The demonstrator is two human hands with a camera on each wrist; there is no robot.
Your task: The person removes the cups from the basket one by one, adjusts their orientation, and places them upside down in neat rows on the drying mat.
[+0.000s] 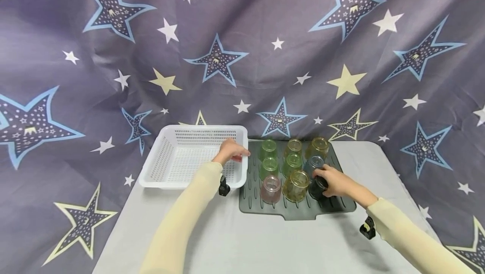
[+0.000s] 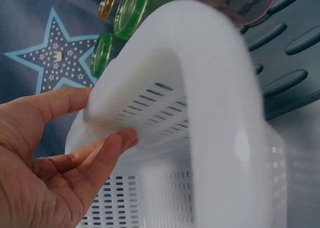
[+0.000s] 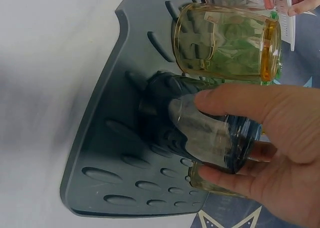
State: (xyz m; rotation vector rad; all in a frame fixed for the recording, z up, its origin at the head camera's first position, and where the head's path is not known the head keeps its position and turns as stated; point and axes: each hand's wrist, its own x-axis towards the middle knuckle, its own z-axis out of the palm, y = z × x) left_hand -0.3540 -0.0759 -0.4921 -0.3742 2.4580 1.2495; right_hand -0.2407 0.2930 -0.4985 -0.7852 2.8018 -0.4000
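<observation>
My left hand [image 1: 229,151] grips the right wall of a white plastic basket [image 1: 145,175]; in the left wrist view, thumb and fingers lie on either side of its rim [image 2: 220,68]. On the dark drying mat [image 1: 261,208], my right hand [image 1: 335,181] holds a dark blue-grey glass [image 3: 210,130] at the front right. The thumb and fingers lie around its sides. Close beside that glass stand an amber glass [image 1: 297,186] to its left and a blue-grey glass [image 1: 313,165] behind it. A pink glass [image 1: 270,190] stands at the mat's front left.
Further back on the mat are green glasses [image 1: 268,150] on the left and middle, with amber glasses [image 1: 318,147] along the rear. The basket and mat sit side by side on a white table [image 1: 242,244]. A star-patterned cloth [image 1: 250,89] hangs behind.
</observation>
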